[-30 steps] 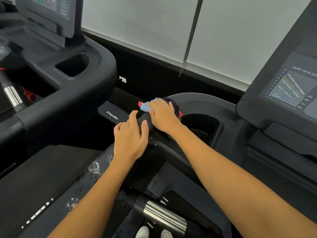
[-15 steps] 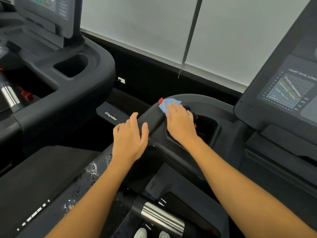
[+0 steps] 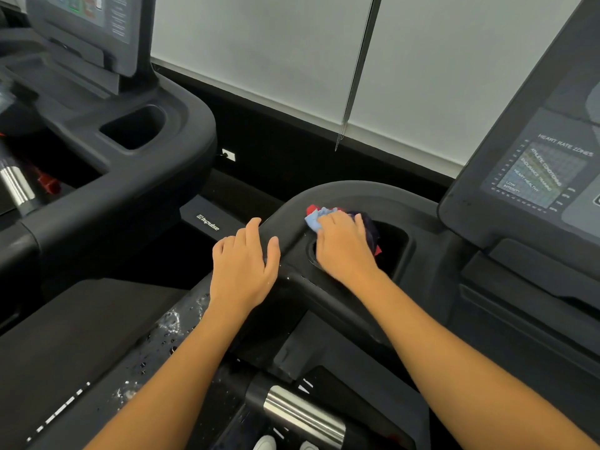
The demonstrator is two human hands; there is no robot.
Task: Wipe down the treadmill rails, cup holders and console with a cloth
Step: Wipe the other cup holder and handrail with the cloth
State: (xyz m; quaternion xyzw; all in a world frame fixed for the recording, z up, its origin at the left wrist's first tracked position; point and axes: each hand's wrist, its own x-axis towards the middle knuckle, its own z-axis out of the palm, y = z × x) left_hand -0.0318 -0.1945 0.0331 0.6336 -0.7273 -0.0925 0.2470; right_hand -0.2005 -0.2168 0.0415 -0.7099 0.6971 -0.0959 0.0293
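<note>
My right hand (image 3: 341, 245) presses a bunched cloth (image 3: 316, 219), light blue with red and dark patches, against the near-left rim of the black cup holder (image 3: 399, 245). Most of the cloth is hidden under the fingers. My left hand (image 3: 243, 264) lies flat with fingers apart on the curved black rail (image 3: 285, 219), just left of the cloth, holding nothing. The console screen (image 3: 539, 173) with a heart rate chart rises at the right.
A second treadmill stands at the left with its own cup holder (image 3: 133, 128) and console (image 3: 84, 24). Water droplets speckle the side deck (image 3: 168, 326). A silver grip sensor (image 3: 302, 414) sits below. A window blind with a hanging chain (image 3: 350, 92) is behind.
My right hand slid the cloth rightward along the rail corner to the cup holder's rim, then slightly further in. My left hand stayed on the rail.
</note>
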